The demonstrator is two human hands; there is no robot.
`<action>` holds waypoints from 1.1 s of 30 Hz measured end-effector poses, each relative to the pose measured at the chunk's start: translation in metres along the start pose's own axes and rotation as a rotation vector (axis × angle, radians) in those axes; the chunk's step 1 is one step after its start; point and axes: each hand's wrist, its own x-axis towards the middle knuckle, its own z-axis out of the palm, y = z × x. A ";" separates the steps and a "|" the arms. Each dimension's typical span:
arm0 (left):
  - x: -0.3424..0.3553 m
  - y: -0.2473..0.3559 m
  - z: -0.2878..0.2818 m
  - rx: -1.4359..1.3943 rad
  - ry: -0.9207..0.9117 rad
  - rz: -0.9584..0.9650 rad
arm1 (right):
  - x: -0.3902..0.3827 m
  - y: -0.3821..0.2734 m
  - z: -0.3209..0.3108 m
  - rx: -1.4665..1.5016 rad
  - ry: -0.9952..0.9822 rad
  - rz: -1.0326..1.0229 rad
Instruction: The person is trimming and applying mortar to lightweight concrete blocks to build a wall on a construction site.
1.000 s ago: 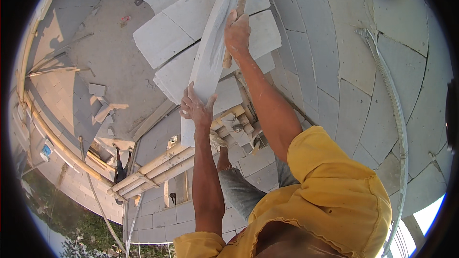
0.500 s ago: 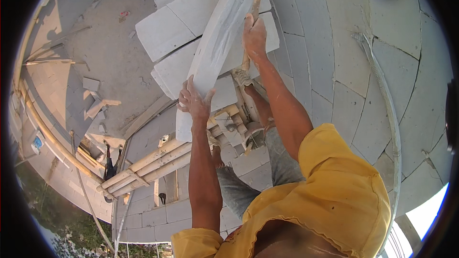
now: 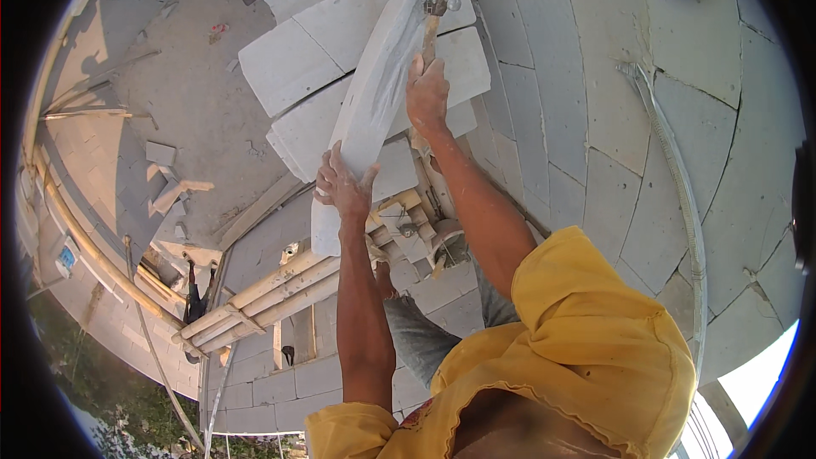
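A block wall (image 3: 629, 212), loose pale blocks (image 3: 293, 68) and long poles (image 3: 272, 293) mark a building site.

head cam (L of pair), wide fisheye, upright | fr wearer's head, abv yellow shirt (image 3: 595, 331) | faces steeply dn, bit fwd | shirt v. close; L hand (image 3: 344, 185) & R hand (image 3: 427, 95) mid-dist; floor (image 3: 204, 76) farther off

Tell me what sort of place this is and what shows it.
Probably a building site: an unplastered block wall at right, thick poles side by side at lower left, and a hammer in the person's right hand beside a long pale block.
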 end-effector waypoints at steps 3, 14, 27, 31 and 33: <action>0.001 -0.004 -0.004 0.001 -0.018 -0.010 | -0.006 0.002 -0.001 0.026 -0.033 0.018; 0.002 0.004 -0.004 -0.008 -0.016 0.004 | 0.008 -0.010 0.007 0.154 0.003 0.052; 0.000 0.005 -0.007 -0.047 -0.006 0.001 | -0.063 0.019 0.031 0.764 -0.145 0.207; 0.000 0.000 -0.006 -0.006 -0.017 -0.004 | -0.060 -0.005 0.033 0.909 -0.213 0.315; 0.000 0.000 -0.002 -0.010 0.005 0.002 | -0.063 -0.006 0.036 1.056 -0.225 0.373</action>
